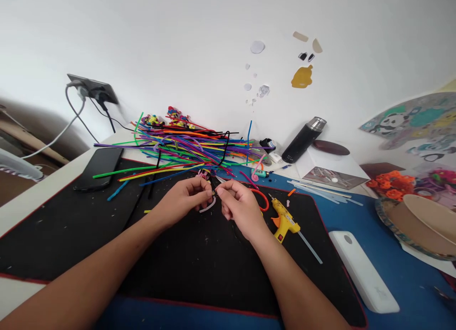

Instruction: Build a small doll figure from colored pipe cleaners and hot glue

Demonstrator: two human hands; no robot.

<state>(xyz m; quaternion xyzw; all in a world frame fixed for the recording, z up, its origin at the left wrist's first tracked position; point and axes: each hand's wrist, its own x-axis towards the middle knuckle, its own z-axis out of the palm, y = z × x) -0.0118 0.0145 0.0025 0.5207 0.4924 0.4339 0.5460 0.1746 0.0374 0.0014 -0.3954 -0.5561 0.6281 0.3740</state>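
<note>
My left hand and my right hand meet over the black mat, thumb and fingertips pinched close together. A pale, curved pipe cleaner hangs below the fingers of my left hand, which is shut on it. Between the two sets of fingertips is a tiny dark and yellowish bit, too small to make out; my right hand pinches at it. Just behind the hands lie a small pink and black figure and a pair of scissors, partly covered by my fingers. A red-orange loop shows beside my right hand.
A heap of coloured pipe cleaners lies along the wall. Right of my hands is a yellow glue gun with its glue stick. A phone lies left, a black flask behind, a white power bank and cardboard tray right.
</note>
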